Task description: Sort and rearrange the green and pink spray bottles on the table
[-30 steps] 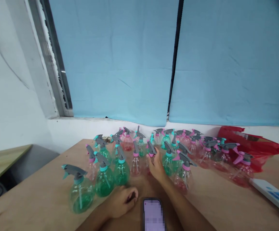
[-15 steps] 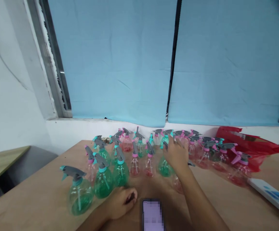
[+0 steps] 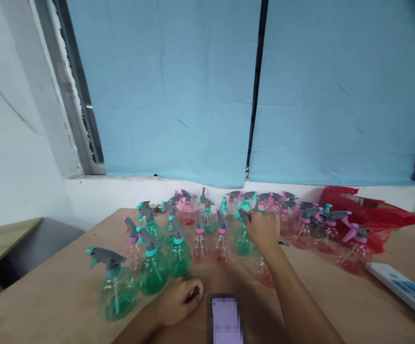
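Observation:
My left hand [image 3: 180, 298] rests on the tabletop with its fingers curled in and nothing visible in them. Beside it stand green spray bottles [image 3: 153, 272] with grey and turquoise heads. My right hand [image 3: 264, 229] is farther out among the bottles. Its fingers are closed at the grey head of a spray bottle; the hand covers much of that grip. Just left of this hand is a green spray bottle [image 3: 243, 240], and a pink one [image 3: 265, 273] is partly hidden behind my forearm. Two slim pink bottles [image 3: 222, 246] stand upright between my hands.
A phone [image 3: 226, 320] lies at the table's near edge. More pink bottles [image 3: 302, 235] crowd the right side, by a red plastic bag [image 3: 372, 215]. A white and blue flat box [image 3: 404, 289] lies at right. Blue curtains [image 3: 178, 95] hang behind.
The fingers of my right hand, extended earlier, have curled in at the bottle heads. The green bottle beside it sits slightly farther back. My left hand stays put.

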Tool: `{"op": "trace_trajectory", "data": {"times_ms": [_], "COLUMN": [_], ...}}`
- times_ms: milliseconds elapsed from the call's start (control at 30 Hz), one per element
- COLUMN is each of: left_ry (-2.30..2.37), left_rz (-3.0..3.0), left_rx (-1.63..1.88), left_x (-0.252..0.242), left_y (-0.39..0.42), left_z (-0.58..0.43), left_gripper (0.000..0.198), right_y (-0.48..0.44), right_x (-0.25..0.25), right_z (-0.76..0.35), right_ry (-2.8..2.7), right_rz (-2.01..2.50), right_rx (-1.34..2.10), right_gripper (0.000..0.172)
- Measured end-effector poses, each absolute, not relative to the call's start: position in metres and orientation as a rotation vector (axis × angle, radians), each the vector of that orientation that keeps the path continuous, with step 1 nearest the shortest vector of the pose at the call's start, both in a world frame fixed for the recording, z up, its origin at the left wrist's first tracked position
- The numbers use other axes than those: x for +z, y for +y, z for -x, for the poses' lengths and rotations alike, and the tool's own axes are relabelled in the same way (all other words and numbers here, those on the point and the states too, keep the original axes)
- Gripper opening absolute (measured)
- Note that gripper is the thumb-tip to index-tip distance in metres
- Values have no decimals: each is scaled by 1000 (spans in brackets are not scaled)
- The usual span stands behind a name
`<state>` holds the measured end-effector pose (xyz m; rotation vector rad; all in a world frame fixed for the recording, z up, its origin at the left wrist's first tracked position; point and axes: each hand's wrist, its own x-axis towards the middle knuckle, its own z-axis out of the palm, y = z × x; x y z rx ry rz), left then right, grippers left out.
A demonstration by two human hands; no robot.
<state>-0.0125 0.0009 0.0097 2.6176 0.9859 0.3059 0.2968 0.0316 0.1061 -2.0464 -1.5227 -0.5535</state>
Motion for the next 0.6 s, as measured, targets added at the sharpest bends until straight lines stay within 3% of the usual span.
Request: {"op": "trace_trajectory", "data": {"times_ms": [367, 600], "left_ry": [990, 1000], "left_rz": [-2601, -2606], "left_rx": [280, 313], "left_x": [15, 13], "left_y": [-1, -1], "left_z": [12, 12], "left_gripper": [8, 7], "right_y": [1, -16], "right_x": [144, 148], "right_z": [-292, -254], "right_ry": [-1145, -1074], "right_rz": [1185, 754], "right_rx": [-768, -94], "right_gripper": [17, 19]}}
